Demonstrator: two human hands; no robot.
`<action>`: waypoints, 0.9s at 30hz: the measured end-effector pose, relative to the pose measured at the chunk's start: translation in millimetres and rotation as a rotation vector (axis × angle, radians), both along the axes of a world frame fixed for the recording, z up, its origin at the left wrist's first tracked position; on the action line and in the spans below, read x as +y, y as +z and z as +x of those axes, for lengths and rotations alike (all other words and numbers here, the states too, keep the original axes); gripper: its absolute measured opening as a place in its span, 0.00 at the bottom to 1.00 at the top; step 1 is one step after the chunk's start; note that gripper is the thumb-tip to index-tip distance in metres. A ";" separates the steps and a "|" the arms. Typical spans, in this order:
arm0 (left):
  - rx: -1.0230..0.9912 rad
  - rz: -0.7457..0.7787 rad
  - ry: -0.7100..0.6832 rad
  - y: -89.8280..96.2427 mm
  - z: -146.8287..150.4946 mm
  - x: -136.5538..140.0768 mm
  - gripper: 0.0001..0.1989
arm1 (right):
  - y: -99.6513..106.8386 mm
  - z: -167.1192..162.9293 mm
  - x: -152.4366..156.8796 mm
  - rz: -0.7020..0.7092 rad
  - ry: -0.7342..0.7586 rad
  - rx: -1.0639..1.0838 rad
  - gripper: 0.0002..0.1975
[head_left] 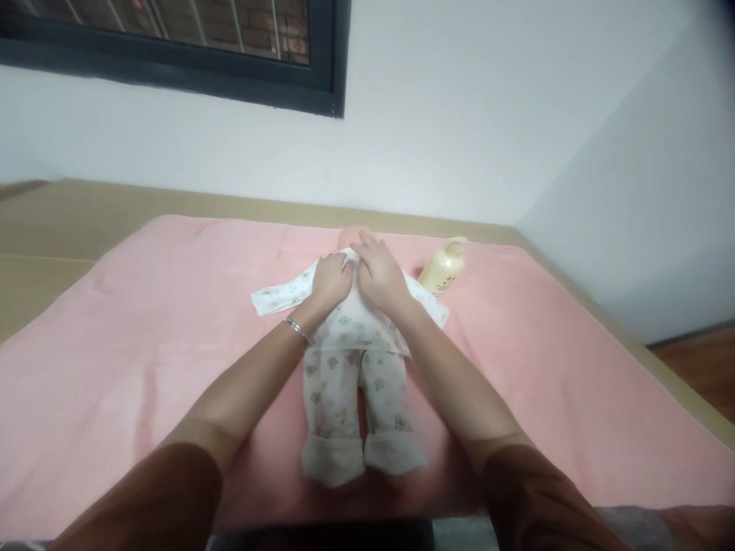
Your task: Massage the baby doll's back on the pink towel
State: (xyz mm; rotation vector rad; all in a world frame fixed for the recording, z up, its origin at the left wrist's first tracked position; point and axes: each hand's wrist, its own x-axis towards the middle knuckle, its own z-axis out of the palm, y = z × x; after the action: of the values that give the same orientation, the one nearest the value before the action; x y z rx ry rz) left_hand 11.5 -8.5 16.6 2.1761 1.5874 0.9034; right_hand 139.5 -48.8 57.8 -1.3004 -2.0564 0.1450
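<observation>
On a pink blanket (218, 321) lies a baby doll, its pink head (347, 237) mostly hidden behind my hands. It wears a white shirt (344, 325) printed with small green figures and matching trousers (333, 390) with wide turned-up cuffs. The sleeves spread out to both sides. My left hand (333, 279), a silver bangle at its wrist, has its fingers curled at the upper chest of the shirt and seems to grip the cloth. My right hand (380, 272) rests beside it near the collar, palm down, with fingers stretched toward the head.
A pale yellow bottle (442, 269) with a pump-like top lies tilted on the blanket, right of the doll. Beneath the blanket is a tan surface (51, 229). A white wall (430, 115) with a dark-framed window (327, 61) stands behind.
</observation>
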 end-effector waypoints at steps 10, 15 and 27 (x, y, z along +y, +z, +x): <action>-0.023 0.109 0.098 -26.1 1.2 16.4 0.16 | -43.0 -1.0 29.1 -0.194 -0.009 -0.190 0.30; -0.025 0.161 0.094 -36.7 -0.3 16.2 0.16 | -46.1 4.5 33.8 -0.203 -0.029 -0.230 0.28; -0.176 0.132 0.050 -42.5 -5.6 16.7 0.20 | -48.8 24.2 30.8 -0.312 -0.261 -0.240 0.35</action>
State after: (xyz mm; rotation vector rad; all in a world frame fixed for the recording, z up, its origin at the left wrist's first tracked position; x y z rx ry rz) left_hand 5.8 8.2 -25.9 2.0833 1.5423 1.2110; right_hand 163.7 -18.0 9.0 -1.8438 -2.0940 0.2056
